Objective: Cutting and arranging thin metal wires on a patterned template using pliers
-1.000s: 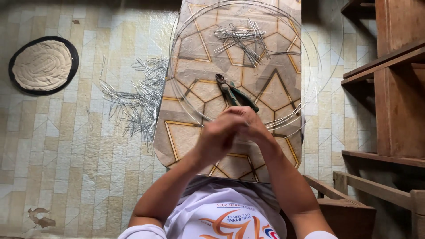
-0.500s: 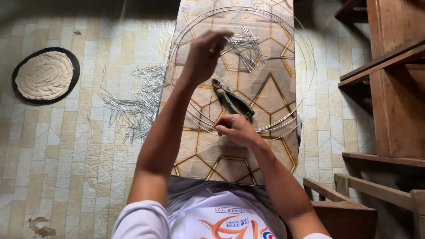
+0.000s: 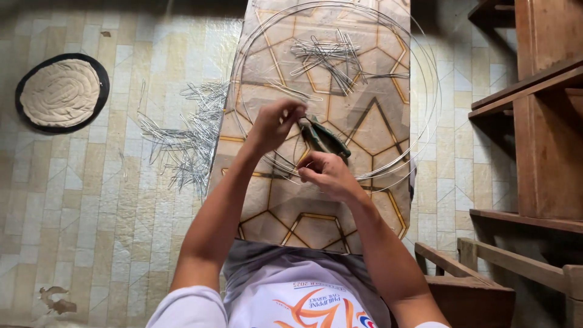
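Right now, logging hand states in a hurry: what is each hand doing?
Left hand: fingers pinched closed above the green-handled metal pliers; what it pinches cannot be told.
Right hand: closed, apparently on thin silver wire hoops; unclear.

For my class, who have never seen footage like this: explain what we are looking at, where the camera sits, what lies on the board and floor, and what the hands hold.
There is no machine here: a person works with two bare hands, filmed by a camera worn on the head, looking straight down. The left hand is raised with its fingers pinched together; what it pinches is too thin to make out. The right hand rests by green-handled pliers that lie on a patterned board. Large hoops of thin wire ring the board, with a small heap of short wire pieces at its far end. More wire pieces are scattered on the tiled floor, beside a round mat. Wooden furniture stands at the right.
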